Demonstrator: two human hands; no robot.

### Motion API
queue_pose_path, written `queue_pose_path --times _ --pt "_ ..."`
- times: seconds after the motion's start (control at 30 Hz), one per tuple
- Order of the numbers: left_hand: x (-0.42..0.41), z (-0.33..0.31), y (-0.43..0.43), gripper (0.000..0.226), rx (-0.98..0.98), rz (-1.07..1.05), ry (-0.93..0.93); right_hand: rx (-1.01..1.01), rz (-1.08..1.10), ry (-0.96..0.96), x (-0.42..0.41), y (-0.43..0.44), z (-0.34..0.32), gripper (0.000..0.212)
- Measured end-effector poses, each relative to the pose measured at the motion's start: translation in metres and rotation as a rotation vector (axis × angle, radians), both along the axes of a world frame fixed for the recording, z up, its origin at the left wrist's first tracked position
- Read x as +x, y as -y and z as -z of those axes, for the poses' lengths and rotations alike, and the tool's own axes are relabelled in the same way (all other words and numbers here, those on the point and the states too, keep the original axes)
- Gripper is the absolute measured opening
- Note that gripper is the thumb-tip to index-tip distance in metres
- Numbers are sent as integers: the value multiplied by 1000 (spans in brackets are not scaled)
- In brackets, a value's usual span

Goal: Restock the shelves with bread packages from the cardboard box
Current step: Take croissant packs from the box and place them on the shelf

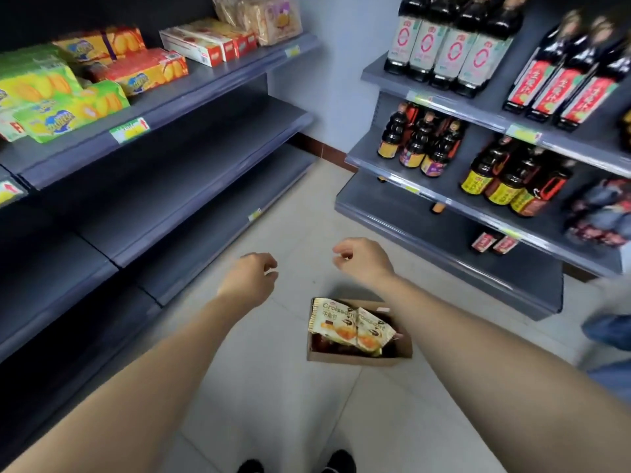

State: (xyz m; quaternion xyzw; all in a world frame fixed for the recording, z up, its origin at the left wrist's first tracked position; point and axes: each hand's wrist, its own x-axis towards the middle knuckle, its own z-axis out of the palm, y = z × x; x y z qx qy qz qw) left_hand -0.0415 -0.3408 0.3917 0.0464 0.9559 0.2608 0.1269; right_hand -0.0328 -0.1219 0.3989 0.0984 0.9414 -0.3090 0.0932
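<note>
A small cardboard box [355, 356] stands on the tiled floor ahead of my feet. Two yellow croissant bread packages [348, 324] stick up out of it, with darker packs beneath them. My left hand [254, 276] hovers in the air above and to the left of the box, its fingers loosely curled and holding nothing. My right hand [362, 259] hangs above the box's far side, fingers also loosely curled and bare. Grey shelves [191, 186] on the left have bare boards at the middle and lower levels.
The left unit's top shelf carries biscuit boxes [136, 68] and bagged bread [269, 18]. A shelf unit [444, 213] on the right holds dark sauce bottles. Another person's leg in jeans [607, 332] shows at the right edge. My shoes [338, 462] are at the bottom.
</note>
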Motion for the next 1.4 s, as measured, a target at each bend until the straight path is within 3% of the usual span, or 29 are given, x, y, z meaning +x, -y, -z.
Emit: queue_pose_path --times 0.53,0.77,0.9,1.07,1.2,1.27,1.4 --pt "-49 160 -143 27 -151 182 295 -15 187 328 -7 -135 167 17" --pt "-84 265 -178 25 -183 206 408 -61 253 442 -27 -163 272 27" --pt "-98 343 -190 29 -218 161 494 -90 281 530 -33 -176 352 32" --pt "-106 436 -201 55 -226 45 597 -178 328 649 -43 -179 453 38" --pt "-109 522 -191 71 -176 -67 607 -401 479 753 -54 -169 525 46" --pt "-107 547 -189 69 -167 -113 607 -539 605 799 -58 -163 552 51" --pt "-107 565 -191 59 -162 -216 596 -607 731 884 -65 -150 583 46"
